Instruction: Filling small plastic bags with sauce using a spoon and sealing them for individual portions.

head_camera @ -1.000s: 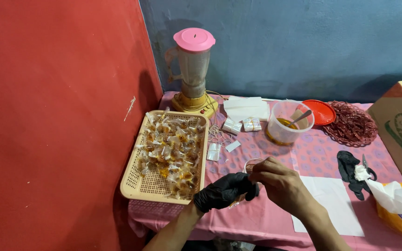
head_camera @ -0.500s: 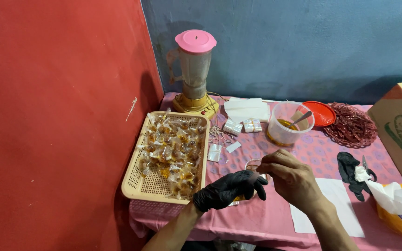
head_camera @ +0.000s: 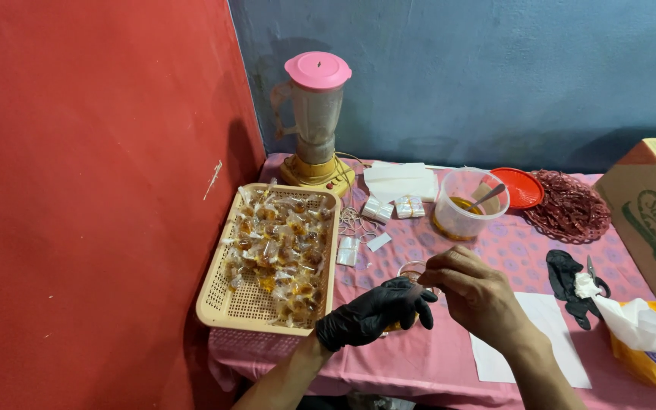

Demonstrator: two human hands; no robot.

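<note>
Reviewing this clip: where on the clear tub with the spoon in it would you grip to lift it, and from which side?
Grip the clear tub around its lower wall from the near side. It stands upright and open, the spoon leans over the far right rim, and the red lid lies close behind.

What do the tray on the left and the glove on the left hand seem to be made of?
The tray looks like moulded plastic, beige and matt, with a fine lattice of holes. The glove on the left hand looks like thin black nitrile or latex: it clings and has a faint sheen.
</note>
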